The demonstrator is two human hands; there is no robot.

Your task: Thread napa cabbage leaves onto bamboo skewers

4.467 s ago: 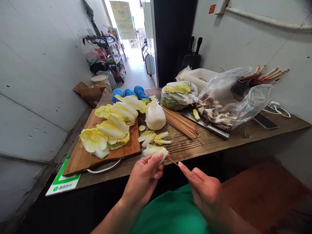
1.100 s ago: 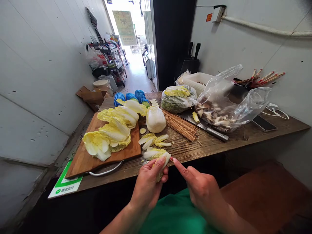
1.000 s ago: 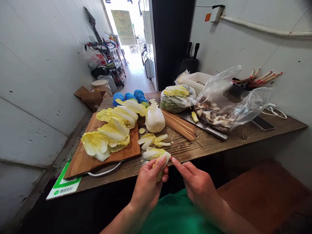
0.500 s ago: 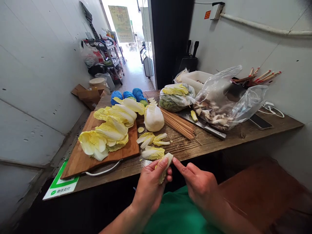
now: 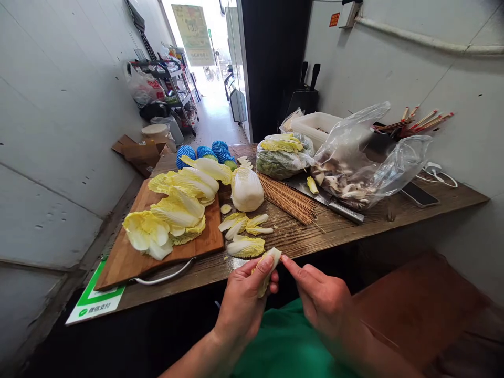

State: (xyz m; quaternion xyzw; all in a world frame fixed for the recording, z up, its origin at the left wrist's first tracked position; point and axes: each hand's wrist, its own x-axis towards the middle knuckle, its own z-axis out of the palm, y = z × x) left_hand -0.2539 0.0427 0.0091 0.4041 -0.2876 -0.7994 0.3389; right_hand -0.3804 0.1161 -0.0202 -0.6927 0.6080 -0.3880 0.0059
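My left hand (image 5: 246,294) is closed around a folded piece of napa cabbage leaf (image 5: 274,255), its white end sticking up past the thumb. Close by on the right, my right hand (image 5: 321,294) is closed on a thin bamboo skewer (image 5: 380,334), whose rear end shows behind the wrist. My right index finger points at the leaf's white end; the skewer's tip is hard to make out there. Just beyond my hands lie several small cabbage pieces (image 5: 246,247). Behind them stands a trimmed cabbage head (image 5: 247,190), beside a bundle of bamboo skewers (image 5: 287,198).
Large cabbage leaves (image 5: 183,206) cover much of a wooden cutting board (image 5: 214,231) on the left. A knife (image 5: 346,211) lies right of the skewers, near a bag of mushrooms (image 5: 350,184). A bag of greens (image 5: 281,163) and a phone (image 5: 419,194) also rest on the table.
The view has shifted slightly. Both hands keep nearly the same pose, with the folded cabbage leaf still in my left hand and my right index finger still close to its white end.
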